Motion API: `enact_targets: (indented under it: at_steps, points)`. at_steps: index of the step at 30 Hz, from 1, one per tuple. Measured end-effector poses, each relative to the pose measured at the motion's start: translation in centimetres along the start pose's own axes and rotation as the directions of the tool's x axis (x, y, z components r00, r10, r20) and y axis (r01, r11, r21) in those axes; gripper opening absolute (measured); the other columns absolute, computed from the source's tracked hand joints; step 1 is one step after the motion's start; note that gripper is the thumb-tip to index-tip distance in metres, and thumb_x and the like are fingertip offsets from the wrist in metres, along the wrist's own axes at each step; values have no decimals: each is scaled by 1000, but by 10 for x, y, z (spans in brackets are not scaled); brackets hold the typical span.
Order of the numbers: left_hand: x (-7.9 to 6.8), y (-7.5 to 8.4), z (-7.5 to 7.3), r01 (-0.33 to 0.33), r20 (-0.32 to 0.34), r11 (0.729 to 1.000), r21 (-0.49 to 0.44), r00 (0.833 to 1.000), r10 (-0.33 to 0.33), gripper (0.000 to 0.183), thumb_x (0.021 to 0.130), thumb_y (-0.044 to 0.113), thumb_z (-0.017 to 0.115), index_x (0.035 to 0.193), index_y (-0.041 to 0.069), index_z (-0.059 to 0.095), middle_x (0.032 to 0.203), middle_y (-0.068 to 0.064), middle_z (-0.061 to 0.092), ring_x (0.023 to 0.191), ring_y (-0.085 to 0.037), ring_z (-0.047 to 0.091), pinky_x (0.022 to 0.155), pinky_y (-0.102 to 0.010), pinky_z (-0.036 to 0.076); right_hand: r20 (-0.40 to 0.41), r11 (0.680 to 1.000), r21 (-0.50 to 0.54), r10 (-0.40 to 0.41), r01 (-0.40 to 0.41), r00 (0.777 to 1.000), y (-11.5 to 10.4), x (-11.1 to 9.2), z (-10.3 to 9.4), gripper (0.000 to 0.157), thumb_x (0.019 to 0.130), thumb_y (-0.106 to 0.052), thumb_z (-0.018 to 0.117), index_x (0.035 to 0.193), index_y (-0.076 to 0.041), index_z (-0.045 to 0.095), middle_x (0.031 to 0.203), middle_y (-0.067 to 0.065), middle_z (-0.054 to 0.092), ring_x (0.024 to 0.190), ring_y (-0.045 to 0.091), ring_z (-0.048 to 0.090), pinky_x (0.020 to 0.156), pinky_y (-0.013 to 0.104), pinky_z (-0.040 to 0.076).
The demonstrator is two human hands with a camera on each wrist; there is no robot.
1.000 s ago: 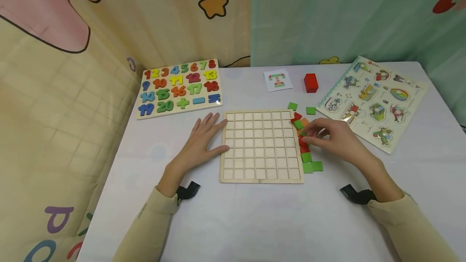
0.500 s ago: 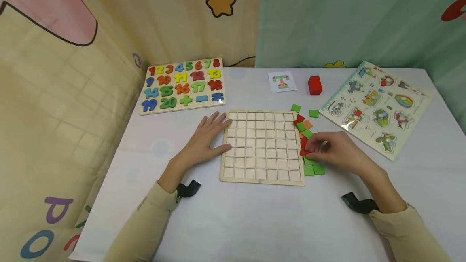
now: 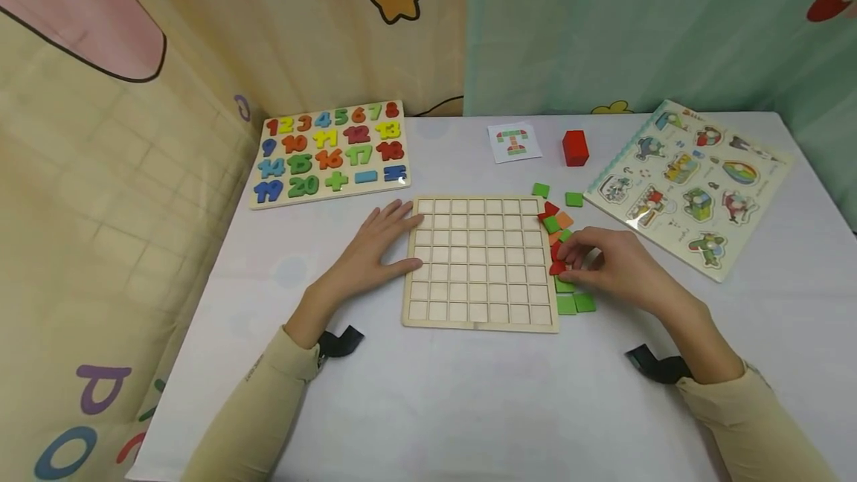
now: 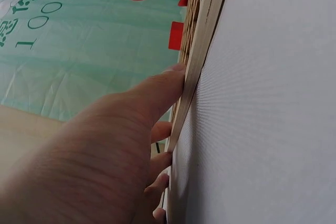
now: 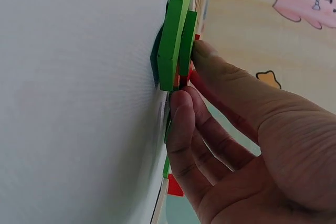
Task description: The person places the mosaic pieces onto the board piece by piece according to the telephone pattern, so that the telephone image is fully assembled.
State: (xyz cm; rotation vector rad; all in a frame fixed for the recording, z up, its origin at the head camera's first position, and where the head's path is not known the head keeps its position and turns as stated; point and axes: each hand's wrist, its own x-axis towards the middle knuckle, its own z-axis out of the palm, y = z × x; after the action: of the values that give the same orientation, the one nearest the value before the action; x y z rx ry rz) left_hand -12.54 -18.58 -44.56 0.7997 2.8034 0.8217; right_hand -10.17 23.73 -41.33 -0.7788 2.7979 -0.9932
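My left hand (image 3: 371,248) rests at the left edge of a wooden grid board (image 3: 478,327). Its thumb and fingertips touch the rim, seen closely in the left wrist view. On the board's right side lies a loose pile of small coloured tiles, among them red tiles (image 3: 556,251), green tiles (image 3: 566,304) and orange tiles (image 3: 565,219). Over this pile my right hand (image 3: 612,262) has its fingers bent, at the red tiles. In the right wrist view the thumb and fingertips stand apart beside the green tiles (image 5: 173,40); whether a tile is pinched is unclear.
A number puzzle board (image 3: 330,156) lies at the back left. Behind the grid board are a pattern card (image 3: 514,155) and a red block (image 3: 575,148). A picture puzzle board (image 3: 726,162) lies at the right. Curtains (image 3: 602,28) stand along the table's back edge.
My right hand has moved toward me along the tile pile, from its middle to the lower red tiles, and uncovered a green tile. My left hand stays at the board's edge.
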Motion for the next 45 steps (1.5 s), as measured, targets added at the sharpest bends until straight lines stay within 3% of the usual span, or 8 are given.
enact_targets:
  at_steps: [7, 12, 16, 23, 31, 37, 40, 45]
  points:
    - [-1, 1, -1, -2, -8, 1000, -7, 1000, 2, 76, 96, 43, 76, 161, 18, 45, 175, -6, 26, 165, -26, 11, 136, -47, 3, 27, 1000, 4, -25, 25, 999, -1, -1, 1, 32, 80, -9, 93, 106, -19, 76, 89, -10, 69, 83, 10, 62, 68, 23, 58]
    - [0, 1, -1, -4, -10, 1000, -12, 1000, 4, 76, 96, 43, 76, 161, 18, 45, 175, -6, 26, 165, -26, 11, 136, -48, 3, 46, 1000, 17, -24, 23, 999, 0, 0, 0, 27, 82, -10, 91, 100, -21, 74, 92, -9, 65, 85, 10, 61, 70, 24, 57]
    - [1, 0, -1, -8, -8, 1000, -11, 1000, 8, 77, 96, 43, 76, 161, 18, 45, 175, -5, 26, 166, -25, 10, 136, -46, 2, 51, 1000, 12, 1, -2, 999, 0, 0, 0, 26, 82, -11, 92, 99, -19, 74, 91, -8, 65, 85, 10, 61, 73, 25, 59]
    - [1, -1, -2, -7, -7, 1000, -10, 1000, 6, 76, 96, 43, 76, 161, 19, 45, 176, -5, 25, 166, -25, 10, 136, -45, 2, 103, 990, 52, 123, -129, 987, -1, -1, -3, 25, 82, -9, 92, 98, -15, 74, 87, -2, 63, 86, 17, 58, 74, 22, 57]
    - [1, 0, -2, -3, -6, 1000, -12, 1000, 3, 76, 96, 43, 76, 161, 19, 45, 175, -4, 26, 165, -25, 11, 136, -44, 2, 116, 991, 59, 111, -119, 987, -2, 4, -14, 18, 85, -11, 89, 96, -18, 76, 88, -4, 67, 87, 16, 61, 75, 20, 59]
    - [-1, 2, -5, 2, -9, 1000, -17, 1000, -3, 76, 96, 42, 76, 161, 18, 46, 175, -6, 27, 165, -26, 11, 136, -46, 3, 127, 996, 65, 53, -62, 990, -19, 35, -24, 13, 90, -7, 83, 101, -14, 78, 94, -2, 74, 89, 15, 65, 81, 27, 63]
    - [-1, 2, -5, 4, -6, 1000, -19, 1000, -5, 75, 96, 42, 76, 161, 18, 46, 175, -6, 27, 165, -26, 11, 136, -46, 3, 155, 997, 63, 38, -48, 987, -30, 59, -19, 12, 94, -8, 80, 104, -12, 79, 98, -1, 76, 92, 17, 66, 86, 33, 61]
    - [0, 2, -3, 1, -2, 1000, -25, 1000, -1, 74, 97, 41, 76, 161, 18, 46, 175, -5, 26, 165, -25, 10, 136, -46, 3, 170, 997, 64, 35, -46, 985, -43, 97, -2, 9, 94, -9, 79, 104, -10, 79, 95, 3, 77, 89, 21, 67, 82, 37, 56]
